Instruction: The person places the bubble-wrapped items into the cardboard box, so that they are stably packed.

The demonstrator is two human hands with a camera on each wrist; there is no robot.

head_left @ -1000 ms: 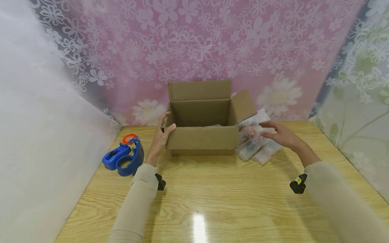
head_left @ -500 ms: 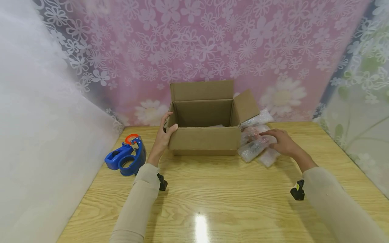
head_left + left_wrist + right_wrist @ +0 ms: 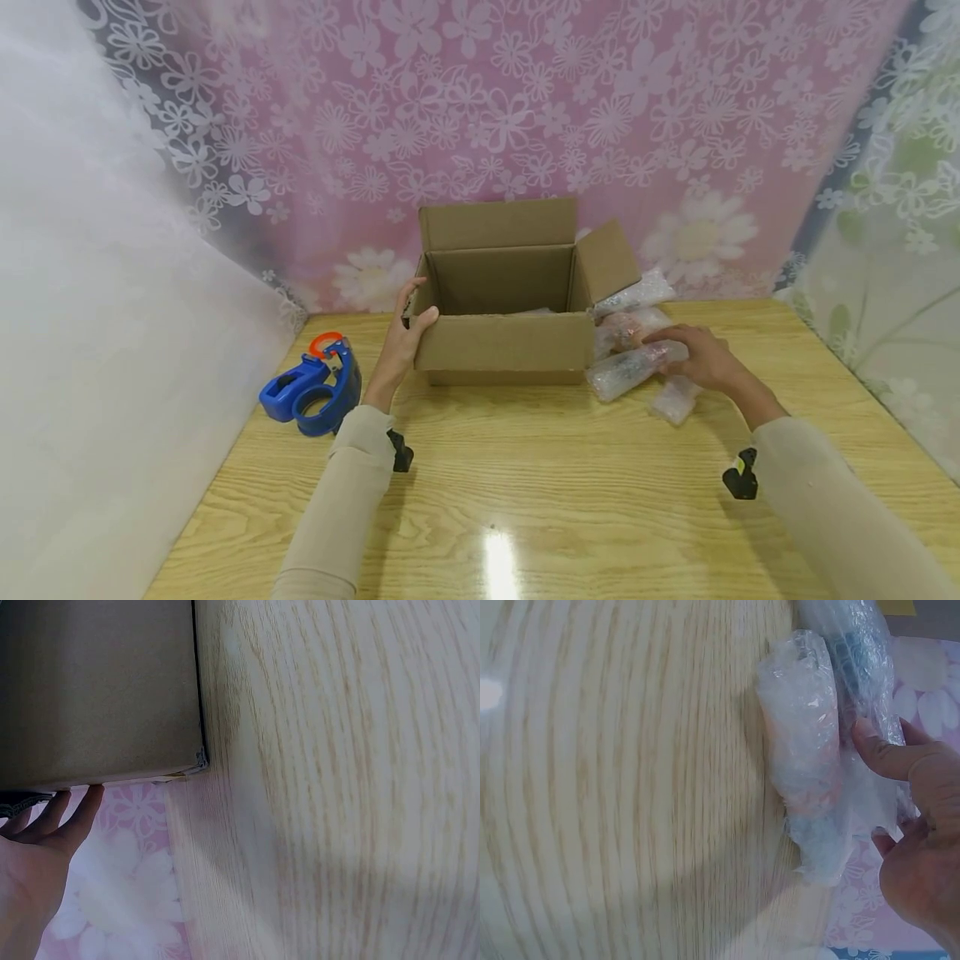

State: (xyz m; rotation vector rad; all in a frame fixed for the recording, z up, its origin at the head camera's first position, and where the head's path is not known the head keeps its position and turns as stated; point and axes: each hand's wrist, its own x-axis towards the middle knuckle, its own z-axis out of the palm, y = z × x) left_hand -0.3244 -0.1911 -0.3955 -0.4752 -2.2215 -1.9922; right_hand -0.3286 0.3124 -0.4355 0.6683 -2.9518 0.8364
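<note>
Bubble-wrapped clear parcel (image 3: 633, 369): our right hand (image 3: 701, 357) has its fingers curled round it; brown cardboard box (image 3: 504, 327), steadied by our left hand (image 3: 405, 331), looks barely filled.

tape dispenser (image 3: 310, 386) left of box (image 3: 504, 333), bubble-wrapped packets (image 3: 636, 354) right

A light wooden counter (image 3: 525, 500) with visible grain carries a bright glare spot near its front edge. Behind it hangs a pink floral curtain (image 3: 525, 108), with a white panel (image 3: 90, 333) on the left and a greenish floral one (image 3: 892, 267) on the right.

No text or label can be read anywhere.
</note>
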